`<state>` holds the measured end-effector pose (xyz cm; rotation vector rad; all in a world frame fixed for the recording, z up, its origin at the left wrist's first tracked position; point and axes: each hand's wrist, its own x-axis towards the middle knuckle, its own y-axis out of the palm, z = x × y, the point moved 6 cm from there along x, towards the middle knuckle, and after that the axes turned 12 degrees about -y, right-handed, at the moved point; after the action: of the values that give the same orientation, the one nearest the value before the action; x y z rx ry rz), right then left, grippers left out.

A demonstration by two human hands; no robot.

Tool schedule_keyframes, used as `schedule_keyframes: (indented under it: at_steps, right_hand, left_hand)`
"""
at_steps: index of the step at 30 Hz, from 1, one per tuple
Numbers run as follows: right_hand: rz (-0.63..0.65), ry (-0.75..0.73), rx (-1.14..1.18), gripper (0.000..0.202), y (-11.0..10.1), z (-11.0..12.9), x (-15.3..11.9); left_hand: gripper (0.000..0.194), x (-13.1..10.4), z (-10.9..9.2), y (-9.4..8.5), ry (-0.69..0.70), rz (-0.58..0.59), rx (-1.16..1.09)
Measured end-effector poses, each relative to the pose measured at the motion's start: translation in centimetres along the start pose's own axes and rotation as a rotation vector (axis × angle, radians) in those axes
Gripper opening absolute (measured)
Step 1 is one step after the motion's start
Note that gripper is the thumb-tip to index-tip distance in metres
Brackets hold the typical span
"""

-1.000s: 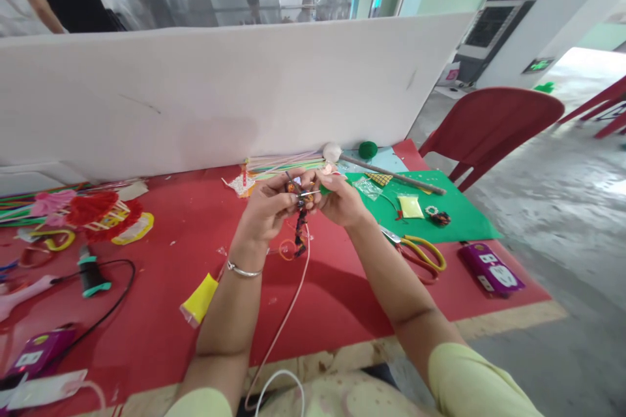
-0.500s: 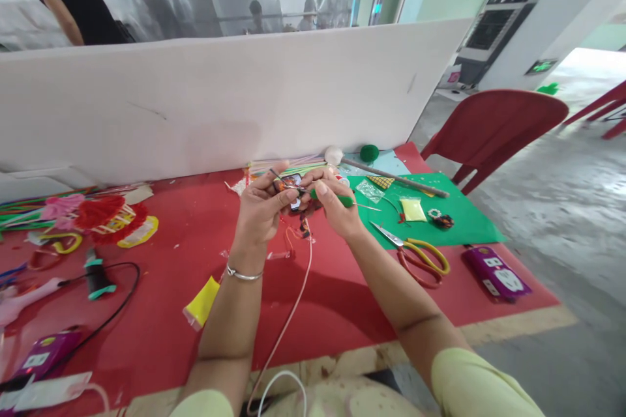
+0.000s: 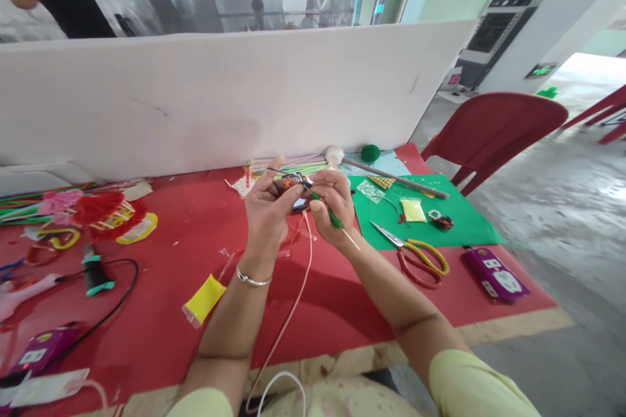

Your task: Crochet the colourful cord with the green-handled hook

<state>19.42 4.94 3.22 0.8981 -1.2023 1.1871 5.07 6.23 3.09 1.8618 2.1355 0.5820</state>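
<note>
"Red covers the table top [image 3: 151, 332]. How many hands are over it?"

"Two! The left hand [image 3: 265, 212] has its thumb and fingers pinched around one small dark-and-orange piece [image 3: 287, 184]. It's too small to tell what it is."

"And the right hand [image 3: 340, 195]?"

"Its fingers are curled in close. They hold one green-handled hook [image 3: 335, 219]. One thin metal end points at the dark-and-orange piece, and the other points back at the wrist. I can't tell if the tip is touching."

"Where is the piece?"

"Up in the air between the two hands, over the far middle of the table. One phone [image 3: 299, 204] is just under it, mostly hidden, with one pink cord [image 3: 297, 293] running from it."

"What's on the right side?"

"One green sheet [image 3: 460, 225], and one pair of scissors [image 3: 424, 262] with one red handle and one yellow handle. Its blades lie on the sheet."

"How many yellow packets?"

"Two. One [image 3: 413, 210] is on the green sheet, and one [image 3: 203, 301] is by the left arm."

"Any balls?"

"Two, at the back: one white ball [image 3: 334, 155] and one green ball [image 3: 370, 153]."

"And purple boxes?"

"Two: one [image 3: 495, 275] on the right, one [image 3: 47, 346] on the left."
</note>
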Motion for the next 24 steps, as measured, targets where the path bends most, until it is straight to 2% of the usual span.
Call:
schedule_keyframes:
  at_steps: [4, 11, 18, 24]
  right_hand:
    - [0.007, 0.120, 0.153, 0.053, 0.0, -1.3, 0.0]
    - [0.181, 0.284, 0.435, 0.059, -0.1, -3.1, 0.5]
    - [0.171, 0.136, 0.422, 0.044, -0.9, -2.7, 0.9]
    - [0.296, 0.096, 0.334, 0.048, -1.4, -2.5, 1.3]
  left_hand:
    - [0.073, 0.0, -0.2, 0.2, -0.144, 0.084, -0.132]
    - [0.058, 0.5, -0.7, -0.7, -0.181, 0.115, -0.075]
    - [0.059, 0.6, -0.9, -1.0, -0.181, 0.109, -0.039]
    - [0.060, 0.5, -1.4, -1.5, -0.184, 0.084, -0.001]
